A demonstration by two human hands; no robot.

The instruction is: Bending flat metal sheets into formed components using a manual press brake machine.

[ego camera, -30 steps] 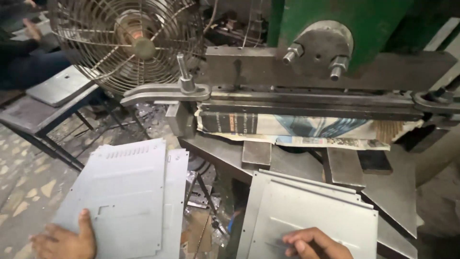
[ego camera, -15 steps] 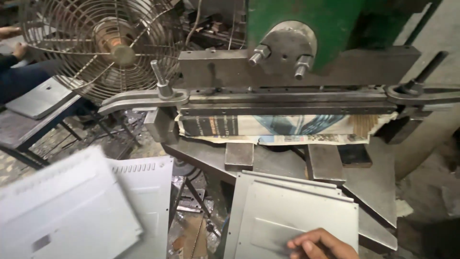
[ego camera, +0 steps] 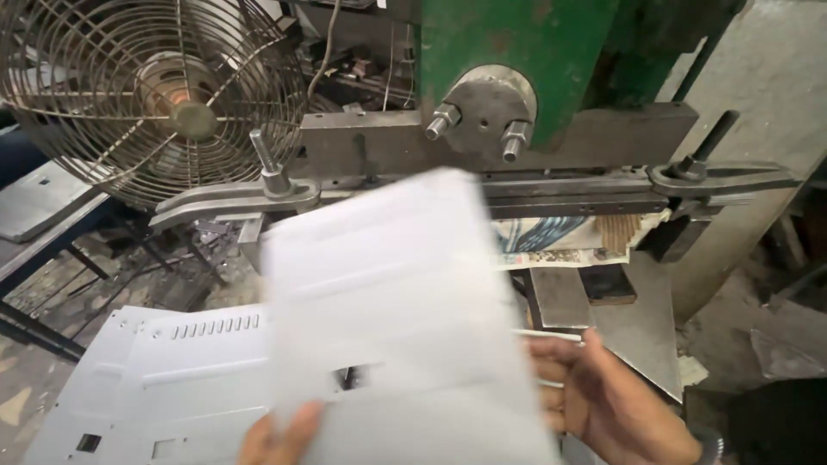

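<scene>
— Where does the blurred sheet panel [ego camera: 396, 327] sit?

— In the middle foreground, in front of the press machine [ego camera: 517, 52]. The left hand [ego camera: 280, 435] is at its lower edge, the right hand [ego camera: 607, 400] at its right edge.

— And behind it?

— The clamp bar [ego camera: 568, 194] runs across behind its top edge, with folded paper [ego camera: 560, 241] under the bar to the right.

— What lies to the left?

— A stack of slotted panels [ego camera: 172, 379] lies low on the left, partly behind the held sheet. The wire-caged fan [ego camera: 155, 95] stands above it, left of the press.
</scene>
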